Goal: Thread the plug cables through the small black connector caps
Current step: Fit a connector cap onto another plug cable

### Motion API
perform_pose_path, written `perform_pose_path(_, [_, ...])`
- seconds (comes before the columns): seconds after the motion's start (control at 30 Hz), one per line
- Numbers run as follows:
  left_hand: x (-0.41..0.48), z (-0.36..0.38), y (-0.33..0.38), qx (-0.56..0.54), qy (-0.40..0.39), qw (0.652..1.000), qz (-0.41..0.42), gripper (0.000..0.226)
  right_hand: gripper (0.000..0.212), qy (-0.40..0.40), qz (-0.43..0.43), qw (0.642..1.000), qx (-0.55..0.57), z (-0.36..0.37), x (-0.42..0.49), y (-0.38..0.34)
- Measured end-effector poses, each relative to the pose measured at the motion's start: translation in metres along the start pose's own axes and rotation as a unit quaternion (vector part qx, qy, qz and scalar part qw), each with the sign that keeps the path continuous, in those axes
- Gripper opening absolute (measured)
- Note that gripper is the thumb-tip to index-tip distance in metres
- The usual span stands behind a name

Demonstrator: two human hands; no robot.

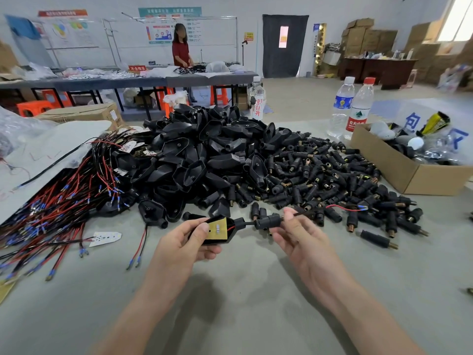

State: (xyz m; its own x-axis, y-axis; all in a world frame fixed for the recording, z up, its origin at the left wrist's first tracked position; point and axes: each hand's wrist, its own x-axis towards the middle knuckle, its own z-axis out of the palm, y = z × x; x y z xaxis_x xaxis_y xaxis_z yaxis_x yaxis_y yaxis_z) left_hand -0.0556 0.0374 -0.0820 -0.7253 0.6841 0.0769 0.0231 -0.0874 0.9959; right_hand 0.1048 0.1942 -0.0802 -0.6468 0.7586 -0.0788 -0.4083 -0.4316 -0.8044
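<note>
Two hands near centre: left hand [179,242] curled round a black plug shell [217,240] to steady it, right hand [297,234] pinching the cable [249,223] where it leaves a small black cap [267,221], seemingly to draw it through; spare caps [332,175] heaped far right.

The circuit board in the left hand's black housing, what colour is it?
The circuit board is mustard yellow; the head view shows it.
</note>
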Motion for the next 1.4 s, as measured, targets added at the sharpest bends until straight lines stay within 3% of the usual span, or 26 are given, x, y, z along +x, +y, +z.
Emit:
perform_pose_path(0.13, [-0.001,-0.001,0.001,-0.006,-0.015,1.000,-0.001,0.017,0.045,-0.036,0.017,0.999,0.002,0.001,-0.001,0.002])
perform_pose_path(0.53, [0.000,-0.001,0.002,-0.037,-0.030,0.998,-0.029,0.017,0.029,-0.084,0.049,0.993,0.069,0.004,-0.006,-0.001])
perform_pose_path(1.4, [-0.001,0.000,-0.001,0.027,-0.027,0.999,-0.033,0.017,0.028,-0.109,-0.038,0.988,-0.102,0.001,-0.005,0.012])
